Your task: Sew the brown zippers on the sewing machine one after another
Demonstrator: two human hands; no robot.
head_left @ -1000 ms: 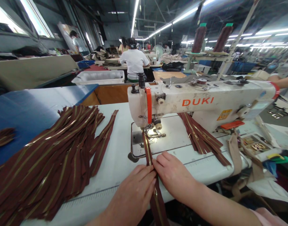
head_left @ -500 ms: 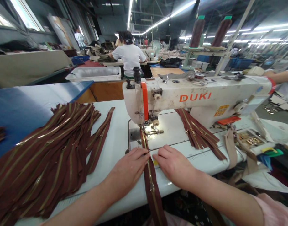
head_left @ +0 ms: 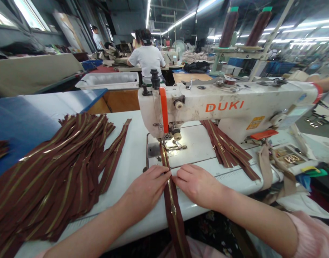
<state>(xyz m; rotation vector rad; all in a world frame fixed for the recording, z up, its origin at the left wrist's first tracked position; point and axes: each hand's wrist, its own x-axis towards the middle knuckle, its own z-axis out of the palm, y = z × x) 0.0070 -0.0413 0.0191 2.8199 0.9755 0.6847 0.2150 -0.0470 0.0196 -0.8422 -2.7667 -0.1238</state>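
A long brown zipper (head_left: 173,211) with gold teeth runs from under the presser foot of the white sewing machine (head_left: 191,104) toward me and hangs over the table's front edge. Its metal slider sits below my hands. My left hand (head_left: 150,188) is closed on the zipper's left edge, just in front of the needle area. From the other side, my right hand (head_left: 198,184) pinches the right edge, fingers curled, close to the left fingertips. What lies beneath the fingers is hidden.
A big heap of brown zippers (head_left: 57,175) covers the left of the table. More zippers (head_left: 226,147) lie under the machine arm. Two thread cones (head_left: 228,28) stand behind. At right is a tray of metal parts (head_left: 289,157). A person (head_left: 146,59) in white sits ahead.
My right fingertips have come slightly left, against the zipper's edge. The left hand and zipper look nearly the same; the camera view has shifted a little.
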